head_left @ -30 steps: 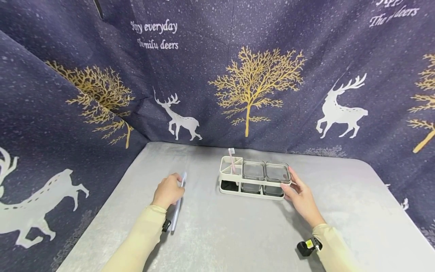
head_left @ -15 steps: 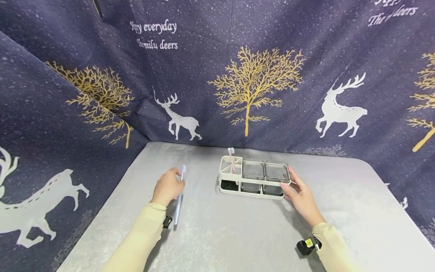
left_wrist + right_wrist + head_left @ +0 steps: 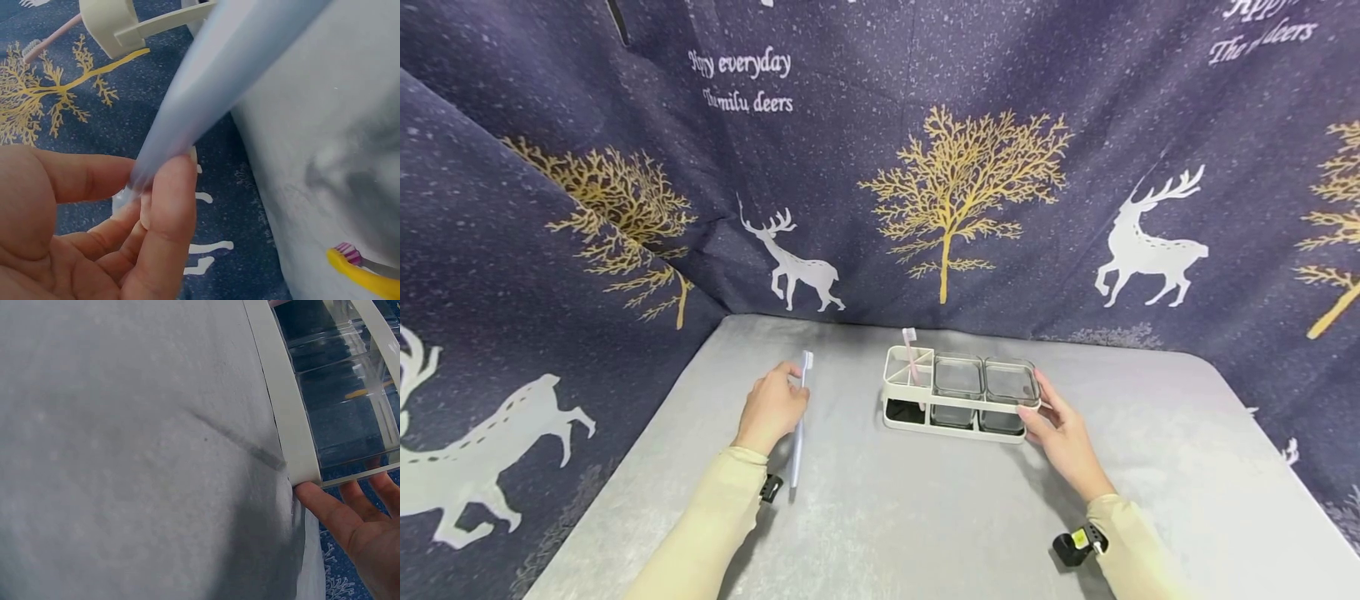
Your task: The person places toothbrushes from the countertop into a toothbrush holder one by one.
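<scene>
One dark blue backdrop (image 3: 850,167), printed with white deer and golden trees, is hung behind a grey table (image 3: 880,517). Near the table's far edge a cream toothbrush holder (image 3: 955,398) is stood upright. Its right end is held by the right hand (image 3: 1060,433), the thumb laid at the front and the fingers at the side, so that the corner is caught between them. Two clear cups (image 3: 953,415) are set side by side in the holder.

The work is judged to be partway along. The blue toothbrush (image 3: 798,446) is not yet in the holder; it is held well to the left of it by the left hand (image 3: 771,410) — thumb and fingers pinched on the handle near the head, bristle end away from the person. The pink toothbrush (image 3: 912,354) can be counted as done: it is stood, head up and slightly tilted, in the divided left section.

A yellow toothbrush (image 3: 359,276) with purple bristles is shown only by the left wrist view — cropped at the corner, though it seems to be lying on the table — and may be left as well. By the right wrist view, a fingertip touching the holder's corner is shown more closely than from the head.
</scene>
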Motion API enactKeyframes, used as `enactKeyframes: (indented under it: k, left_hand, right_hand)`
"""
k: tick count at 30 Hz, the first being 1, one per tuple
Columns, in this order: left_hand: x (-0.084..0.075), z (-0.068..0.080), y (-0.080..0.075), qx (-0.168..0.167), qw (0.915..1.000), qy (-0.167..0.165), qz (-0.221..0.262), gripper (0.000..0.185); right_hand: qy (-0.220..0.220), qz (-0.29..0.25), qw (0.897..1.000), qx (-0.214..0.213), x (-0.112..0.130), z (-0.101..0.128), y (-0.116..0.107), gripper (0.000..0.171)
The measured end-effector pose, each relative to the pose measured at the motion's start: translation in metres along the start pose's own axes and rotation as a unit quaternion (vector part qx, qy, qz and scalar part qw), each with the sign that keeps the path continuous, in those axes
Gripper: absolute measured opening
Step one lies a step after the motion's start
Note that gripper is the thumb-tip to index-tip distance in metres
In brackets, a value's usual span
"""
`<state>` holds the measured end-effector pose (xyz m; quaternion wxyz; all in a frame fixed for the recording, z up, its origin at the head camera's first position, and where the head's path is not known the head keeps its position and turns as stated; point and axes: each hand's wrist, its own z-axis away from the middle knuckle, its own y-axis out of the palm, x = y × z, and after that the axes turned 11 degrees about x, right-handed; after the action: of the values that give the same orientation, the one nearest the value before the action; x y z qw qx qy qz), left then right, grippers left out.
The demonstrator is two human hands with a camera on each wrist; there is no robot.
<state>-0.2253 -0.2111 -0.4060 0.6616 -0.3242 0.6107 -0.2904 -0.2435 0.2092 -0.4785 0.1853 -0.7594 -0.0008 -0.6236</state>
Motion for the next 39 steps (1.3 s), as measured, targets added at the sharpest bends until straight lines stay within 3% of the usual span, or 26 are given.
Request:
enactKeyframes:
  k: [11, 39]
  left_hand:
    - [-0.015, 0.003, -0.001, -0.026, 0.9991, 0.001, 0.034, 0.027]
    - [-0.036, 0.005, -0.003, -0.084, 0.9917, 0.045, 0.086, 0.025]
  right_hand:
    - [0.0, -0.001, 1.0, -0.003, -0.001, -0.001, 0.001, 0.072]
    - [0.014, -0.014, 1.0, 0.0, 0.0, 0.0, 0.001, 0.072]
